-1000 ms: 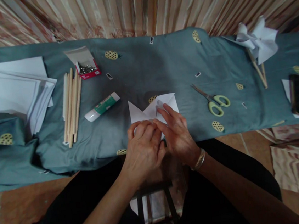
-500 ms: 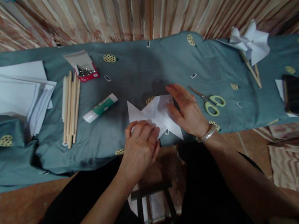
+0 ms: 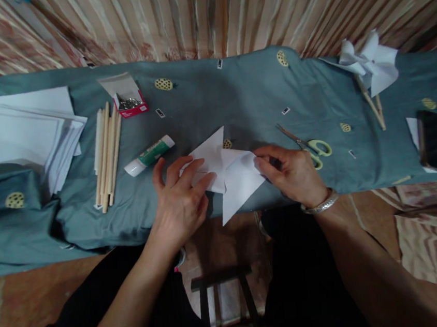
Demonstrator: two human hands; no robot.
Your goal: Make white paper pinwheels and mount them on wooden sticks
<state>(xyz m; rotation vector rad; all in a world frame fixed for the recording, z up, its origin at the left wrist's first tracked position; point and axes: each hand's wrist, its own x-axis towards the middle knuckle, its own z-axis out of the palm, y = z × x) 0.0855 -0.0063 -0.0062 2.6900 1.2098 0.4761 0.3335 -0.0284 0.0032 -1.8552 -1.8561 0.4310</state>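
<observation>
A white paper pinwheel (image 3: 239,178) with folded, pointed blades lies at the front edge of the cloth-covered table. On its right corner, the thumb and forefinger of my right hand (image 3: 296,172) pinch the paper. My left hand (image 3: 181,198) is spread over the pinwheel's left side, fingers apart, hiding part of a blade; whether the fingertips press on it I cannot tell. A glue stick (image 3: 149,155) lies just beyond my left hand. Scissors with green handles (image 3: 310,147) are partly behind my right hand.
Wooden sticks (image 3: 108,157), an open box of metal pins (image 3: 130,104) and stacked white paper (image 3: 16,135) are at the left. To the right stand finished-looking pinwheels on sticks (image 3: 375,64) and a phone (image 3: 436,141). A pleated curtain (image 3: 195,20) hangs behind the table.
The pinwheel has been turned, its points now facing other ways. My left hand has shifted left and spread its fingers; my right hand has gone from loosely touching a blade to pinching a corner.
</observation>
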